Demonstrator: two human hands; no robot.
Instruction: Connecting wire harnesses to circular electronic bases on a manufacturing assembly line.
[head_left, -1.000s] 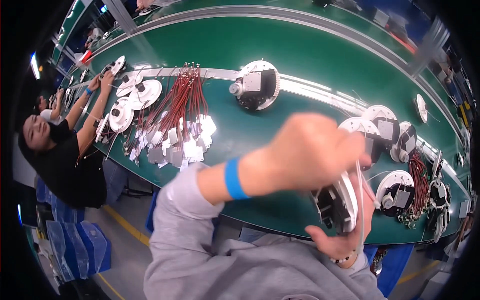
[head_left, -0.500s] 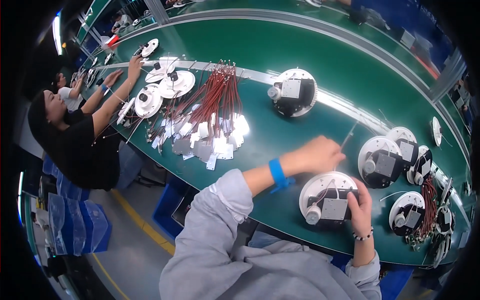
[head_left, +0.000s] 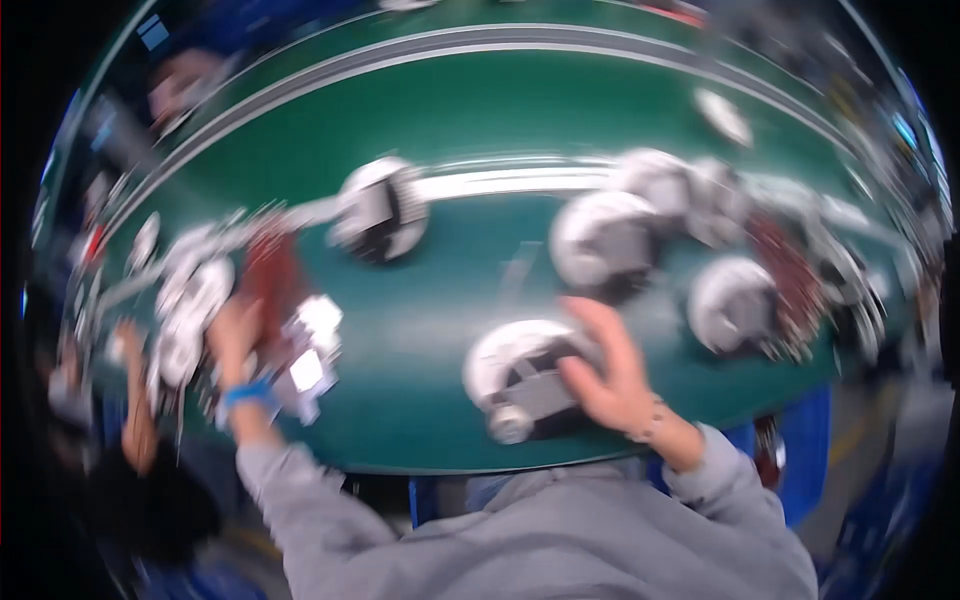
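Observation:
My left hand (head_left: 237,335), with a blue wristband, reaches over to the left side of the table. It is at the edge of a pile of red wire leads (head_left: 270,285) with metal plates (head_left: 310,370). Motion smears its fingers, so whether they hold anything is unclear. In front of me lies a round white unit (head_left: 490,365) with a black housing and a grey plate. My right hand (head_left: 615,380), wearing a beaded bracelet, rests at the unit's right edge. Its thumb and fingers are apart, and the thumb lies over the housing.
White discs (head_left: 205,290) are heaped at the left, beside a co-worker's arm (head_left: 138,410). Another round unit (head_left: 385,210) stands farther back. Several more units (head_left: 605,245) and red wires (head_left: 785,270) lie at the right. A thin pale object (head_left: 520,265) lies mid-table, blurred.
My left hand has swung far left from beside the unit to the wires and discs. My right hand's fingers have spread at the unit's edge. The whole view has turned left and blurred.

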